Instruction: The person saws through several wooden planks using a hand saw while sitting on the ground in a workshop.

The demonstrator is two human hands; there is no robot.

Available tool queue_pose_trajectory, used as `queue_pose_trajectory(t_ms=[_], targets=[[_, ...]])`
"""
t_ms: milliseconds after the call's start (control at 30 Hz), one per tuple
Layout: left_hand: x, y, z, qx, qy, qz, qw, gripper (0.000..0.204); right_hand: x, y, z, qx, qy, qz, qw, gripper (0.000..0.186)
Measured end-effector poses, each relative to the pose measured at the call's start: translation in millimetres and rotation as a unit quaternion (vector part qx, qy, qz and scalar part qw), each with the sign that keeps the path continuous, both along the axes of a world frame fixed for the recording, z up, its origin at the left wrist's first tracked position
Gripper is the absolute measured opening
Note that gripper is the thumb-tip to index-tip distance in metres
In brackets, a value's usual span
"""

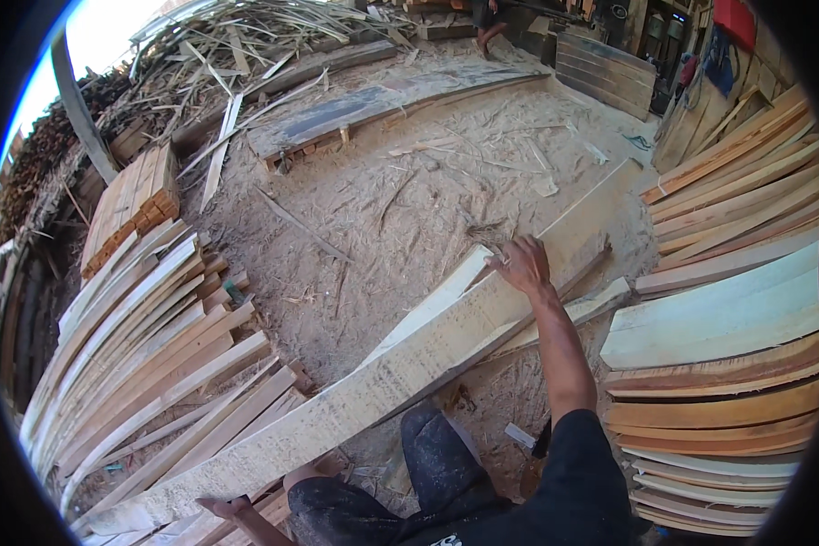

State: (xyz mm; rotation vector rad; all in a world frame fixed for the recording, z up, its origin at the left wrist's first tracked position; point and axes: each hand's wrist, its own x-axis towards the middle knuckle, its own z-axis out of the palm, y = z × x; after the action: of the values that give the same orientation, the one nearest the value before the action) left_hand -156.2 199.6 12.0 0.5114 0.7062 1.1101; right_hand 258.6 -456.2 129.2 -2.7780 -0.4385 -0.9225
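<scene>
A long, wide, pale wooden plank (373, 389) with a rough, speckled face slants across me from the lower left to the upper right. My right hand (522, 264) is closed over its far edge, fingers curled, with that arm stretched forward. Down at the lower left, my left hand (226, 507) holds the plank's near edge; part of its fingers is hidden. A narrower pale board (441, 300) lies behind the plank, close to my right hand. Another light board (601, 300) shows beneath it on the right.
Stacked planks (155, 355) fan out on the left, beside squared timber (136, 205). More stacked boards (719, 337) line the right. A low wooden bench (382, 100) stands ahead on sawdust-covered ground (409, 227). Scrap strips (246, 50) are heaped behind, and another person's leg (490, 38) shows far off.
</scene>
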Motion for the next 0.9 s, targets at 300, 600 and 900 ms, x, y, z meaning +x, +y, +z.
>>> queue_pose_trajectory(t_ms=[300,600,900], targets=[[94,-227,-32,-0.267,0.023,-0.215,0.939,0.051,-136,52,-301,0.572,0.423,-0.349,0.609,0.063],[59,-238,-80,-0.349,0.006,-0.231,0.908,0.049,-158,164,-354,0.582,0.313,-0.333,0.672,0.055],[74,-252,-76,-0.353,-0.004,-0.328,0.876,0.054,-117,111,-283,0.812,0.016,-0.326,0.483,0.039]])
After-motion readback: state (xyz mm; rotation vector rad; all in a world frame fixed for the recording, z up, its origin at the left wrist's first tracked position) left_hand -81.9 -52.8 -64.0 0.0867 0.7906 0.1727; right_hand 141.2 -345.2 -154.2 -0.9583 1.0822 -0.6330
